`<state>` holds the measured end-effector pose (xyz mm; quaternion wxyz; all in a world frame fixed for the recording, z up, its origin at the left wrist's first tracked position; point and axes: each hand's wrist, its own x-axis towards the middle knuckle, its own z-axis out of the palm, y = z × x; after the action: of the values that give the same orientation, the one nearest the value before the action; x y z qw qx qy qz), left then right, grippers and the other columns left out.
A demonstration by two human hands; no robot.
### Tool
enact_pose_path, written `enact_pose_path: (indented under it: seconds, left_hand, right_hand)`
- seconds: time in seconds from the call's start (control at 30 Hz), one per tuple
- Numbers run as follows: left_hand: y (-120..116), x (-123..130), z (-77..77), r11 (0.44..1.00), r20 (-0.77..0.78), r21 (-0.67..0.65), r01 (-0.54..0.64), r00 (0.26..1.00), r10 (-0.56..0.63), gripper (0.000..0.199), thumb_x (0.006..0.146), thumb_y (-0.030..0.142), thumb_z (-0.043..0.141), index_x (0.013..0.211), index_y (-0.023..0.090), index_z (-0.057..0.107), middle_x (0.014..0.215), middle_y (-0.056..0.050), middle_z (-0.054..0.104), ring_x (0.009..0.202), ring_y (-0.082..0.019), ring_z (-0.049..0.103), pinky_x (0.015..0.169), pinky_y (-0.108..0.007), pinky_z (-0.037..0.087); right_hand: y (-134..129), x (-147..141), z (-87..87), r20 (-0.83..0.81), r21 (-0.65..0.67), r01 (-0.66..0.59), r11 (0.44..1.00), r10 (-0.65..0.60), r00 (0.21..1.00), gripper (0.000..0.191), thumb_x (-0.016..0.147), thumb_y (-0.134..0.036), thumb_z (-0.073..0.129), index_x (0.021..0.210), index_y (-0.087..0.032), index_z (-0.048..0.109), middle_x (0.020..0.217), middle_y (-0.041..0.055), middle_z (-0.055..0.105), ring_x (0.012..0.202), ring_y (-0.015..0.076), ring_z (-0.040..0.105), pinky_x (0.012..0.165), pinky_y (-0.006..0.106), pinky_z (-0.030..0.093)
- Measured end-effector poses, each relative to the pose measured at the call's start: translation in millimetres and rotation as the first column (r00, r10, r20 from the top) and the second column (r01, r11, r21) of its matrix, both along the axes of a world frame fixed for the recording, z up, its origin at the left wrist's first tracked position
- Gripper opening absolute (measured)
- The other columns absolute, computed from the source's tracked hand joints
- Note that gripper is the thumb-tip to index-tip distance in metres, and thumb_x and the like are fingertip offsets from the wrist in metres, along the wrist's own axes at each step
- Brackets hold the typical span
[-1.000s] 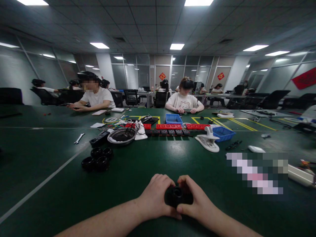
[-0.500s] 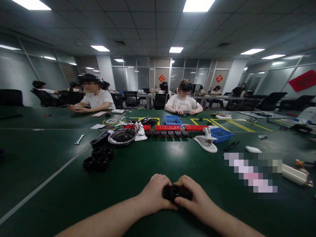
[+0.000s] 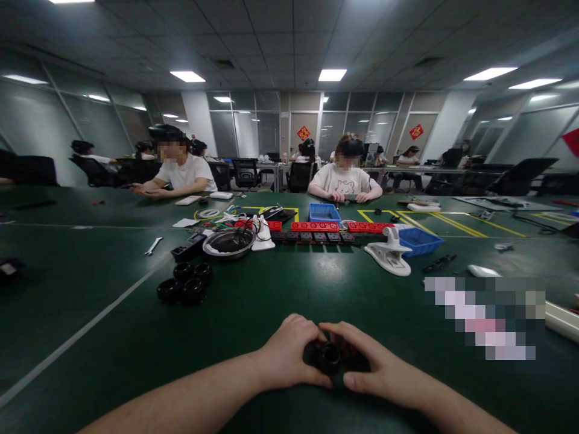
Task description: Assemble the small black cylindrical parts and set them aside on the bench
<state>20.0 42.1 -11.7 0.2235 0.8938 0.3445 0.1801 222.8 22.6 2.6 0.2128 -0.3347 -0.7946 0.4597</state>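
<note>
Low in the head view, a black ring-shaped part (image 3: pixel 332 356) with a round opening on top stands at the green table. My left hand (image 3: pixel 296 349) is closed around its left side, thumb in front and fingers behind. On the right, my right hand (image 3: pixel 366 355) curves about the same part with fingers and thumb apart. Its thumb is clear of the part, and its index fingertip is close to my left fingers. Some of the fingers behind the part are hidden.
Several similar black rings (image 3: pixel 192 291) lie together to the left. Beyond them are a metal bowl (image 3: pixel 205 250), a wrench (image 3: pixel 152 246), red power strips (image 3: pixel 314 226), blue bins (image 3: pixel 418 242) and a white clamp (image 3: pixel 388 259). Two people sit across the table (image 3: pixel 271 289).
My right thumb has come away from the black ring-shaped part, and the right hand has widened. My left hand keeps its hold. The view has turned slightly left.
</note>
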Motion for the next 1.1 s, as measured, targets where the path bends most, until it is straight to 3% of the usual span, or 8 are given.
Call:
enact_pose_path:
  seconds: [0.13,0.33,0.67,0.87,1.1]
  left_hand:
    - [-4,2,1.8,1.0,0.022,0.003,-0.03,0.999,0.03,0.05,0.054,0.052,0.067,0.09,0.021,0.051,0.084,0.001,0.055,0.079,-0.018,0.048,0.073,-0.029,0.035]
    - [-8,2,2.9,0.997,0.014,0.003,-0.078,0.997,0.078,0.056,0.049,0.05,0.069,0.092,0.02,0.049,0.086,-0.001,0.052,0.08,-0.02,0.047,0.072,-0.03,0.037]
    - [-9,5,-1.4,0.99,-0.028,0.108,-0.09,0.995,0.093,0.038,0.057,0.048,0.064,0.076,0.019,0.049,0.074,0.001,0.052,0.071,-0.017,0.047,0.067,-0.029,0.036]
    - [-6,1,-0.8,0.996,0.002,0.086,-0.035,0.999,0.035,0.039,0.057,0.049,0.065,0.077,0.018,0.051,0.077,0.001,0.053,0.074,-0.016,0.048,0.07,-0.027,0.035]
    - [-2,-3,2.1,0.999,-0.025,0.032,0.042,0.999,-0.041,0.043,0.055,0.046,0.068,0.087,0.021,0.055,0.086,0.0,0.051,0.083,-0.018,0.046,0.077,-0.029,0.034]
  right_hand:
    - [-3,-2,-10.2,-0.073,-0.004,0.13,0.991,-0.13,0.989,0.062,0.066,-0.049,0.057,0.117,-0.021,0.035,0.095,0.0048,0.046,0.084,0.0193,0.046,0.071,0.03,0.039]
    - [-12,-20,-12.8,-0.072,0.121,0.311,0.943,-0.304,0.95,0.047,0.057,-0.048,0.064,0.084,-0.019,0.041,0.076,-0.0003,0.044,0.067,0.0139,0.041,0.056,0.023,0.035]
    - [-21,-36,-12.0,0.096,0.267,0.471,0.841,-0.51,0.855,0.029,0.06,-0.024,0.062,0.071,-0.019,0.036,0.067,-0.0032,0.043,0.061,0.012,0.039,0.053,0.023,0.032]
    - [-18,-30,-12.2,0.047,0.242,0.415,0.877,-0.438,0.898,0.025,0.061,-0.022,0.062,0.074,-0.019,0.04,0.07,-0.0023,0.045,0.064,0.0128,0.043,0.055,0.023,0.035]
    - [-9,-14,5.5,-0.014,0.175,0.092,0.98,-0.091,0.996,0.024,0.074,-0.027,0.056,0.096,-0.019,0.052,0.091,0.0044,0.051,0.085,0.0168,0.049,0.074,0.029,0.039]
